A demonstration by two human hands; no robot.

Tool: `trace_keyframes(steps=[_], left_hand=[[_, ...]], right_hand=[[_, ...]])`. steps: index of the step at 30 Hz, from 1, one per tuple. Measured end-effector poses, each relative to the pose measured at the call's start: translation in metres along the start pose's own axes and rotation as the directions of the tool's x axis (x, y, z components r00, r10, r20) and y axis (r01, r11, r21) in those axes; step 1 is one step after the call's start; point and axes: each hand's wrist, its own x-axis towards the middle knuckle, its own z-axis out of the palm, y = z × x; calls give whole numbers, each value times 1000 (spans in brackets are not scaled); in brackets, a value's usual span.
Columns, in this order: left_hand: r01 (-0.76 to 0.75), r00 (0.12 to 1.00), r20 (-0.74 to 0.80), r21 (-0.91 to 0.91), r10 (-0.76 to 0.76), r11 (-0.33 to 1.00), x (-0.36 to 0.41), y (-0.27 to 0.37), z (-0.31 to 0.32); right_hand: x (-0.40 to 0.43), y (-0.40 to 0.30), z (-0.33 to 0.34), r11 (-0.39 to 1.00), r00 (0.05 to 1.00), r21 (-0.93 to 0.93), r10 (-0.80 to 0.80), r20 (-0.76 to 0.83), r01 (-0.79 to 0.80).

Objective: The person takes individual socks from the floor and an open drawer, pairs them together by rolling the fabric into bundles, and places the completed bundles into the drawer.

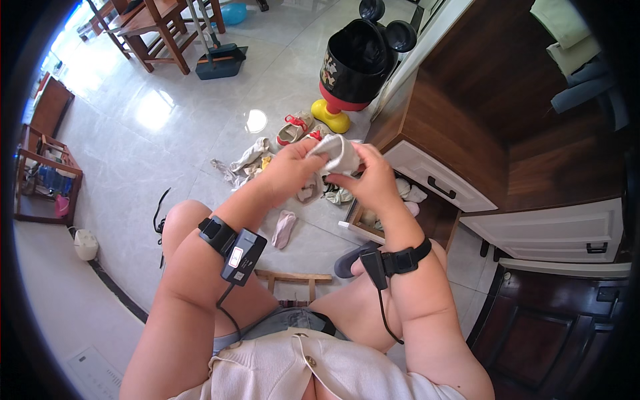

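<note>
A white sock [336, 152] is held up between my two hands, its opening spread into a loop. My left hand [298, 165] pinches its left edge, while my right hand [372, 172] grips the right side. Beyond and below them, a loose pile of light socks [251, 156] lies on the tiled floor, partly hidden by my left hand and forearm. A pale pink sock [284, 229] lies apart, nearer my knees. To the right, a pulled-out drawer [367, 231] contains several rolled or folded socks [411, 191]; my right forearm covers part of it.
Canvas shoes with red laces [295, 128] sit just beyond the pile. Behind them stands a black and red bin [350, 75] on yellow shoe-shaped feet. A wooden cabinet [452, 122] rises at right. A dustpan [220, 62] and wooden chair [155, 30] stand farther off.
</note>
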Motion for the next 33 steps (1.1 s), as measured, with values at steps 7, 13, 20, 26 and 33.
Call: trace_keyframes(steps=[7,13,20,26,33], left_hand=[[-112,992,51,-25,113,993,0,4,9],[-161,965,261,498,30,852,-13,-5,13],[-102,995,-19,42,103,994,-6,7,15],[-167,985,-29,81,170,983,-3,1,14],[-137,989,-65,-136,130,981,-2,6,13]], right_hand=[[12,32,-11,975,943,222,56,-327,19],[16,23,-9,601,911,798,302,-281,47],[-1,-1,-1,266,979,944,113,169,-193],[2,5,10,462,973,859,168,160,-221],[1,-3,9,243,940,939,296,169,-245]])
